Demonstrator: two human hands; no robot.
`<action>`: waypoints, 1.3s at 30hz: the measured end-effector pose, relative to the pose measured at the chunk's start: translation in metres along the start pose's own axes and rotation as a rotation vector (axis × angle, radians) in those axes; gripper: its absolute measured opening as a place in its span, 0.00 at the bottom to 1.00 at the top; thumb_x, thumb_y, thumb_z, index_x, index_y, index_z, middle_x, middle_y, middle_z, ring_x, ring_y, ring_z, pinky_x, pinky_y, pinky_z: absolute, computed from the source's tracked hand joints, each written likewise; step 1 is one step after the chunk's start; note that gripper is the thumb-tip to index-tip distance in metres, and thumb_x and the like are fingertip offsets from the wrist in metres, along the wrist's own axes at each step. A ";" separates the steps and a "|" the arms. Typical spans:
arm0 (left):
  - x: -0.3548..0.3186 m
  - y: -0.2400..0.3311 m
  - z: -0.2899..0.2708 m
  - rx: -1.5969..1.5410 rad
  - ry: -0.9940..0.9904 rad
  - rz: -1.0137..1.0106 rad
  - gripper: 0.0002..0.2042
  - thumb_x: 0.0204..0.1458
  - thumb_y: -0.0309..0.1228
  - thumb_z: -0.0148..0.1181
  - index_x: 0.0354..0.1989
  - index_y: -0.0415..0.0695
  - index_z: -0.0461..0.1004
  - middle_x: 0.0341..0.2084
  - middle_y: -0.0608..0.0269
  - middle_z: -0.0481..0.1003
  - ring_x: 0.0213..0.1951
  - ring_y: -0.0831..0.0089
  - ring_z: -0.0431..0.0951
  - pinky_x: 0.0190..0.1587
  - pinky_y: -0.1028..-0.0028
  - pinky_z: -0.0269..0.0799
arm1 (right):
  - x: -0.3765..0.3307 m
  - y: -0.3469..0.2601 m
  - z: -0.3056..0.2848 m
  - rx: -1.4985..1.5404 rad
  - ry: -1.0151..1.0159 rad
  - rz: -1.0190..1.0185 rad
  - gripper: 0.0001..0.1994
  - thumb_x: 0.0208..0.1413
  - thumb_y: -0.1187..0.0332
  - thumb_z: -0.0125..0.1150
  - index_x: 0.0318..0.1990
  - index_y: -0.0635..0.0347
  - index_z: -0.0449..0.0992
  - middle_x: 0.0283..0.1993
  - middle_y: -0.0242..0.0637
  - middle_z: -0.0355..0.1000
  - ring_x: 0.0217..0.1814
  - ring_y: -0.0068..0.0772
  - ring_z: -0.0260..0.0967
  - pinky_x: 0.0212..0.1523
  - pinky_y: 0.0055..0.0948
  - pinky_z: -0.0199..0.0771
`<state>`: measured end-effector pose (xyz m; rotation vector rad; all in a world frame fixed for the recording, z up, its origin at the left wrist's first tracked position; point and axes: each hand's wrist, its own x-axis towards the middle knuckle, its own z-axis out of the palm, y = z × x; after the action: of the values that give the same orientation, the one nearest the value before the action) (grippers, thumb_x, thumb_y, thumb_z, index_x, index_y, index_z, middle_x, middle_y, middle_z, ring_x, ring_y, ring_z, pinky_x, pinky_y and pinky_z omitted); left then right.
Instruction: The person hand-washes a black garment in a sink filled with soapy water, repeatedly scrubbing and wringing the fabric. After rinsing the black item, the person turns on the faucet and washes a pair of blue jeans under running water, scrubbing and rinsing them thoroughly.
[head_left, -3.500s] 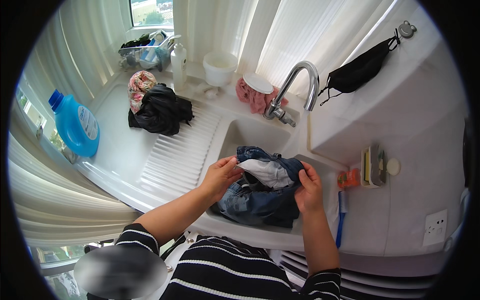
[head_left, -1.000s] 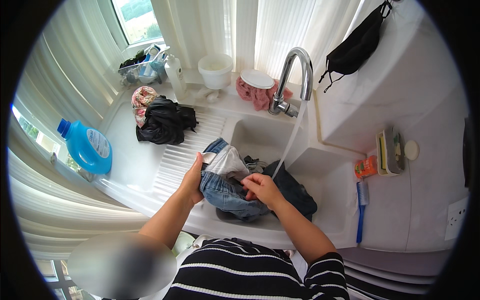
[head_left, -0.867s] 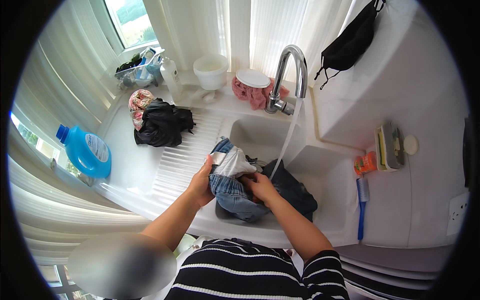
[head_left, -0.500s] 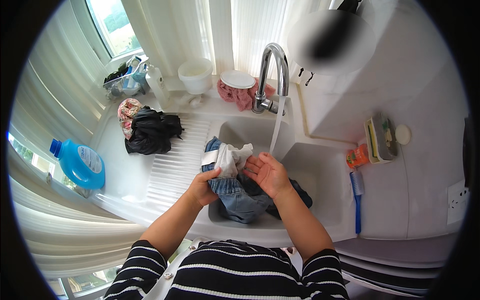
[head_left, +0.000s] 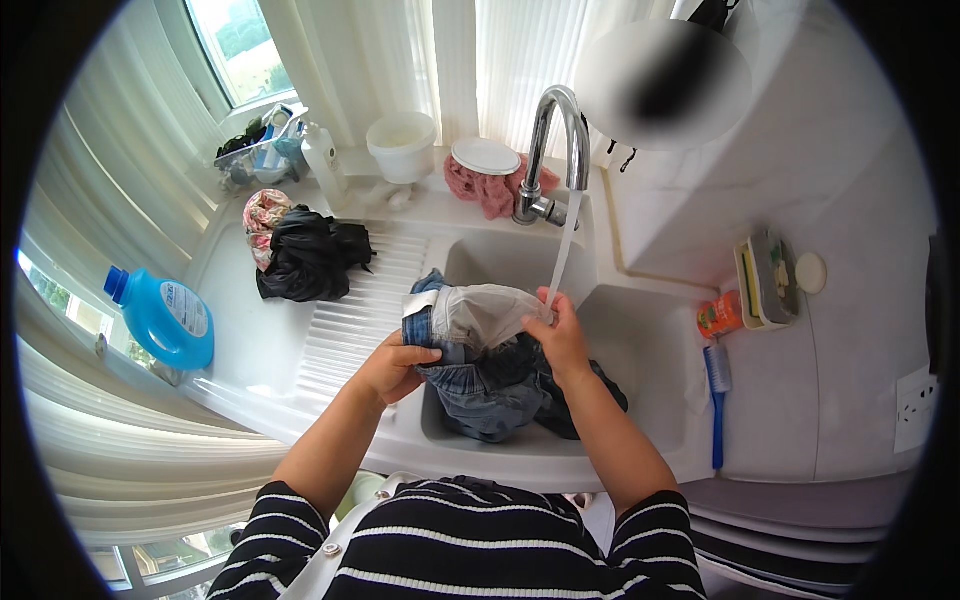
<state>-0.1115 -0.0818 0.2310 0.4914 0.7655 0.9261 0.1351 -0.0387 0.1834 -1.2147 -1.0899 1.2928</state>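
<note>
A: White counter (head_left: 860,400) w/ a sink (head_left: 650,360) by the window, curtains all round. What's in hand?

B: Jeans (head_left: 480,385), 1 pair, half in the basin, waistband pulled up over the front rim. Left hand (head_left: 390,365) is closed on the waistband; right hand (head_left: 560,335) pinches the pale pocket lining (head_left: 485,312), turned inside out, right under the stream from the tap (head_left: 555,150).

A: How far along?

B: My guess, mid-rinse. Denim looks dark and wet, water running, nothing wrung or hung. Can't tell if soap is in it. The black clothes (head_left: 305,255) on the drainboard look untouched, w/ 1 patterned cloth (head_left: 262,212) beside them.

A: Count the rest?

B: 1 blue detergent bottle (head_left: 160,318) at the left, 1 white bucket (head_left: 402,145), 1 pink rag (head_left: 490,190) behind the tap w/ 1 white lid (head_left: 485,156) on it, 1 blue brush (head_left: 717,400), 1 small orange container (head_left: 718,313), 1 soap dish (head_left: 765,280) on the right.
</note>
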 end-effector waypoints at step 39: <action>0.034 -0.020 0.037 -0.530 -0.139 -0.088 0.22 0.48 0.37 0.56 0.48 0.36 0.68 0.42 0.47 0.73 0.44 0.54 0.74 0.53 0.56 0.67 | -0.049 -0.009 -0.026 0.001 0.053 0.143 0.16 0.55 0.60 0.56 0.44 0.63 0.73 0.34 0.40 0.73 0.40 0.34 0.72 0.41 0.28 0.72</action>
<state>-0.0596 -0.0655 0.2288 0.0538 0.3872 0.9579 0.1606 -0.0873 0.1941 -1.3386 -0.9794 1.3606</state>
